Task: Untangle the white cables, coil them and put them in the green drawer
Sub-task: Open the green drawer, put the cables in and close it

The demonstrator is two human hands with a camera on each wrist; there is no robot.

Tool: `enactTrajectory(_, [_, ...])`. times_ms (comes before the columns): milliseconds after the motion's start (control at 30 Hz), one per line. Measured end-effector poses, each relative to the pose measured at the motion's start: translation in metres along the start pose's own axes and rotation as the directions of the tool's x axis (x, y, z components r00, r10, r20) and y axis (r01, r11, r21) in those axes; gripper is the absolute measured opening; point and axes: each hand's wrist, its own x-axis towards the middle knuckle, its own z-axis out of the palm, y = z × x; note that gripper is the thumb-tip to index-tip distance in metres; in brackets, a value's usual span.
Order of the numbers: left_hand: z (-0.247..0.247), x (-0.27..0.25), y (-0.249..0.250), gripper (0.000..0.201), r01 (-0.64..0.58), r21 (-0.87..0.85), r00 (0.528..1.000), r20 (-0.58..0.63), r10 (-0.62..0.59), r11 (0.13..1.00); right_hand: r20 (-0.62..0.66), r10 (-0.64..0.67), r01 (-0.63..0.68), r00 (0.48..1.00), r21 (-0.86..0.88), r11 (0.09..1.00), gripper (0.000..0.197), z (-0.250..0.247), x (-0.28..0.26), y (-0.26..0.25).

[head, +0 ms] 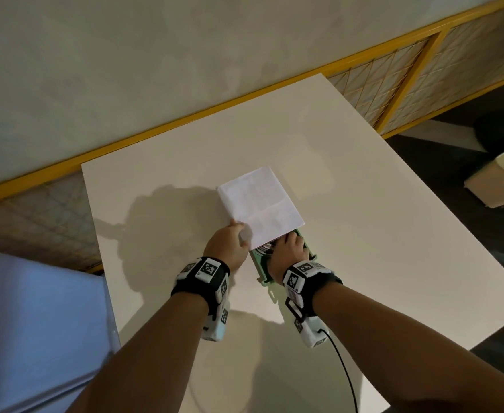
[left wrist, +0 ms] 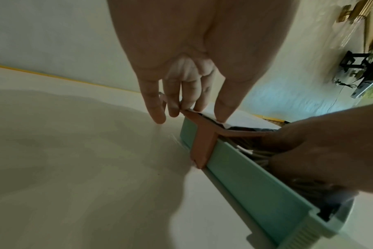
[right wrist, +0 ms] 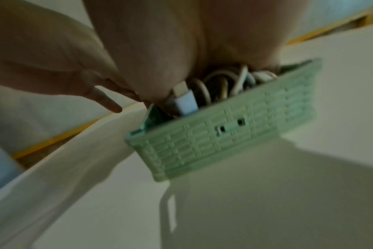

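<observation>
We are tucking the white cables (right wrist: 221,82) down into the green drawer (right wrist: 223,133), which is pulled partly out of its white case (head: 259,204) near the middle of the table (head: 378,204). Our right hand (head: 286,251) is pressing on the coils inside the drawer, though we cannot tell whether its fingers are curling round them. Our left hand (head: 229,242), at nine o'clock of the drawer, is bracing the case with straight fingers. To do this well, we should be flattening every springy loop and the blocky plug (right wrist: 184,101) below the rim. The drawer front is ribbed, woven-looking plastic; the cables are smooth and round.
</observation>
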Motion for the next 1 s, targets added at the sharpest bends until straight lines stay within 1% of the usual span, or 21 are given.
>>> enactTrajectory(67, [0.0,0.0,0.0,0.047,-0.001,-0.004,1.0,-0.012,0.001,1.0,-0.042,-0.076,0.079,0.996,0.086,0.993,0.056,-0.001,-0.002,0.011])
enactTrajectory(167, [-0.001,-0.001,-0.001,0.046,-0.002,-0.008,1.0,-0.016,0.002,1.0,-0.116,-0.184,0.205,0.976,0.211,0.956,0.048,-0.004,-0.008,0.026])
enactTrajectory(233, [-0.001,-0.001,-0.001,0.045,-0.001,-0.019,1.0,-0.02,0.001,1.0,-0.153,-0.202,0.242,0.967,0.317,0.917,0.047,-0.008,-0.014,0.032])
enactTrajectory(333, [-0.002,-0.002,-0.002,0.045,0.006,-0.036,0.999,-0.036,-0.008,0.999,-0.209,-0.206,0.281,0.956,0.45,0.847,0.052,-0.008,-0.023,0.04])
enactTrajectory(400, [-0.003,-0.003,-0.002,0.045,0.01,-0.038,0.999,-0.039,-0.011,0.999,-0.312,-0.26,0.382,0.914,0.444,0.81,0.051,-0.004,-0.031,0.049])
enactTrajectory(467, [-0.002,-0.002,-0.002,0.045,0.008,-0.034,0.999,-0.039,-0.009,0.999,-0.412,-0.324,0.476,0.851,0.349,0.807,0.05,0.0,-0.039,0.061])
enactTrajectory(533, [-0.001,0.0,-0.004,0.043,0.009,-0.015,0.999,-0.042,-0.01,1.0,-0.441,-0.377,0.513,0.814,0.242,0.824,0.046,0.005,-0.047,0.071])
enactTrajectory(567, [0.0,0.001,-0.004,0.042,0.01,-0.004,0.999,-0.039,-0.01,1.0,-0.424,-0.414,0.52,0.806,0.173,0.836,0.047,0.009,-0.051,0.075])
enactTrajectory(600, [0.0,0.001,-0.004,0.042,0.011,0.003,0.999,-0.034,-0.01,1.0,-0.379,-0.453,0.518,0.807,0.087,0.851,0.052,0.013,-0.054,0.077])
enactTrajectory(633, [0.0,0.002,-0.004,0.042,0.008,0.006,1.0,-0.028,-0.008,1.0,-0.315,-0.483,0.51,0.817,0.002,0.86,0.056,0.017,-0.057,0.079])
enactTrajectory(700, [0.0,0.003,-0.004,0.044,0.004,0.011,1.0,-0.016,-0.004,1.0,-0.204,-0.489,0.48,0.848,-0.096,0.872,0.055,0.02,-0.06,0.076])
enactTrajectory(767, [0.001,0.004,-0.005,0.046,0.005,0.023,1.0,-0.008,-0.005,1.0,-0.143,-0.492,0.473,0.859,-0.147,0.869,0.061,0.02,-0.061,0.068])
enactTrajectory(867, [0.003,0.006,-0.007,0.048,0.01,0.021,1.0,0.004,-0.011,1.0,-0.129,-0.458,0.428,0.88,-0.205,0.88,0.061,0.022,-0.054,0.054])
enactTrajectory(933, [0.004,0.006,-0.007,0.049,0.006,0.015,1.0,0.001,-0.006,1.0,-0.091,-0.414,0.393,0.906,-0.187,0.9,0.068,0.025,-0.047,0.046])
enactTrajectory(1000, [0.004,0.007,-0.007,0.049,0.005,0.012,1.0,0.001,-0.005,1.0,-0.068,-0.396,0.379,0.916,-0.183,0.907,0.067,0.027,-0.047,0.041])
